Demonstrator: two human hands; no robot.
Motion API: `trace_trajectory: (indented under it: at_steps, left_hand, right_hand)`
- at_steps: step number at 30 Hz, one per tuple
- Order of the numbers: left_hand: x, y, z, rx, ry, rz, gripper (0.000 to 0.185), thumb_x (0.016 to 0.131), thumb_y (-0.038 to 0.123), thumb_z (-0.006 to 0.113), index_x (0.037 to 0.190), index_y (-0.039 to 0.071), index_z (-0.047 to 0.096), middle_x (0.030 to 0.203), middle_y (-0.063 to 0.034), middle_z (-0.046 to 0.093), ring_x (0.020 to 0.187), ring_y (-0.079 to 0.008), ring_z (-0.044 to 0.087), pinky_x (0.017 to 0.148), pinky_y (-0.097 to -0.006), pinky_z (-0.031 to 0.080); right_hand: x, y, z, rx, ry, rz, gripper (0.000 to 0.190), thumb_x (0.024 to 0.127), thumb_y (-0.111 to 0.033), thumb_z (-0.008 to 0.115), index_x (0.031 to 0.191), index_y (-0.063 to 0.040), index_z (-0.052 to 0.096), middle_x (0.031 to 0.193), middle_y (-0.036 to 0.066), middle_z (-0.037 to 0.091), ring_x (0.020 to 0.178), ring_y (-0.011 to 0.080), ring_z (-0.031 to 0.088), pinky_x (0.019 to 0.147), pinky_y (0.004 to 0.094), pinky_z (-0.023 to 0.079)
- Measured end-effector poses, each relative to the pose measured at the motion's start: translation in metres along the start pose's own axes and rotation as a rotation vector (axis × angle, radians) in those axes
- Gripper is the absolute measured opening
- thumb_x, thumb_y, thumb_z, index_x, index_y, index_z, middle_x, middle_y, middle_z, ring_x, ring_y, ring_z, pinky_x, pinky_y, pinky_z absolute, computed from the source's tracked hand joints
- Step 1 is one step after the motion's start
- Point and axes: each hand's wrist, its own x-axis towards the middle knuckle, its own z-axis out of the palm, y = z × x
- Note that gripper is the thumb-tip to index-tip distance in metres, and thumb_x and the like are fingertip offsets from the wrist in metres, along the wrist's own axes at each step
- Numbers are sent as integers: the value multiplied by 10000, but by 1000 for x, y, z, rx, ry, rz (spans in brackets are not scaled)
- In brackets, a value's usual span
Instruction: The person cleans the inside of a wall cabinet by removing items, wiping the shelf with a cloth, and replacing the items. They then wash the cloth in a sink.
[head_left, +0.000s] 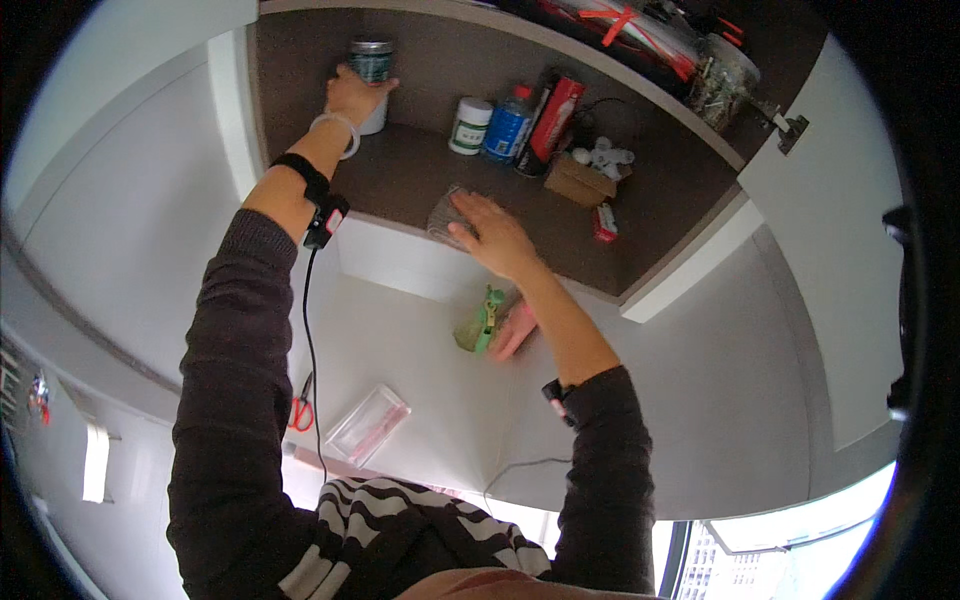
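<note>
My left hand (355, 94) is closed around a dark green jar with a metal lid (372, 61), at the left end of the cabinet shelf (397, 176). A white container (374, 120) stands partly hidden behind that hand. Near the shelf's front edge, my right hand (491, 232) lies with its palm down on a folded grey cloth (444, 217). To the right of the jar stand a white bottle with a green label (471, 126), a blue-labelled bottle with a red cap (508, 127) and a red and black box (551, 124).
An open cardboard box (579, 180) of white items and a small red-and-white box (605, 223) sit at the right. The open cabinet door (832, 225) flanks the shelf. Below lie a clear plastic case (369, 425), red-handled scissors (301, 412), and green (480, 322) and pink items (514, 330).
</note>
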Motion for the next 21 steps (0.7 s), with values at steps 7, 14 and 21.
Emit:
trace_trajectory:
  at_steps: [7, 14, 21]
  left_hand:
    - [46, 14, 40, 294, 178, -301, 1166, 671, 740, 733, 1428, -46, 322, 1343, -246, 438, 1250, -408, 477, 970, -511, 495]
    - [40, 21, 53, 397, 334, -324, 1030, 694, 731, 724, 1302, -63, 477, 1272, -221, 475, 1179, -344, 505, 953, -466, 489]
    - [27, 11, 46, 131, 333, -200, 1013, 707, 589, 807, 1328, -113, 423, 1303, -266, 452, 1222, -393, 488, 974, -475, 482]
  right_hand:
    - [-2, -12, -4, -26, 7, 36, 604, 1001, -487, 417, 1461, -95, 424, 1540, 88, 383, 1417, 298, 348, 1153, 461, 320]
    - [-2, -8, -3, -46, 61, 8, 571, 1011, -481, 400, 1460, -130, 445, 1527, 83, 405, 1407, 315, 364, 1160, 442, 318]
    - [2, -7, 3, 97, 217, -47, 406, 995, -288, 498, 1335, -80, 576, 1401, 96, 541, 1290, 299, 486, 1088, 394, 406]
